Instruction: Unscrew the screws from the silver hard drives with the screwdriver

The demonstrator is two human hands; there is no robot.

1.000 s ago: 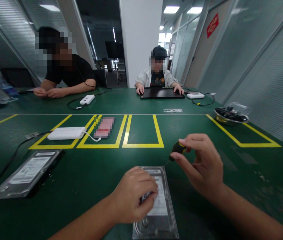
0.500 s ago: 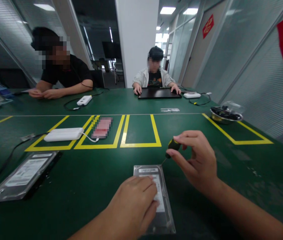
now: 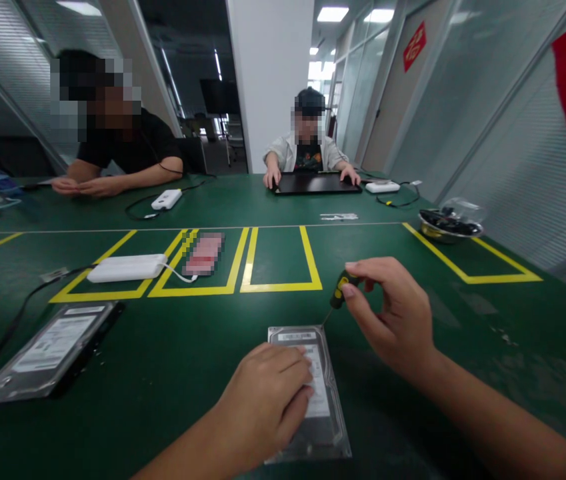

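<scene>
A silver hard drive [image 3: 330, 407] lies flat on the green table in front of me, its white label partly covered. My left hand [image 3: 267, 393] rests over it with bent fingers, holding it down. Between thumb and fingertips, my right hand [image 3: 395, 320] pinches the dark green and yellow handle of a small screwdriver [image 3: 337, 291]. The screwdriver leans, its thin shaft meeting the drive's far right corner. Whether a screw sits under the tip is too small to tell.
At left lies a second hard drive [image 3: 53, 347], with tiny screw-like bits [image 3: 100, 362] beside it. Beyond are a white power bank [image 3: 127, 268], a cabled phone [image 3: 204, 254] and yellow tape outlines. A metal bowl [image 3: 450, 233] holds dark items. Two people sit opposite, one holding a black panel [image 3: 317, 183].
The screwdriver handle has turned in my right fingers, showing more yellow, and my thumb has shifted up along it. My left hand stays on the drive. The view has shifted slightly.
</scene>
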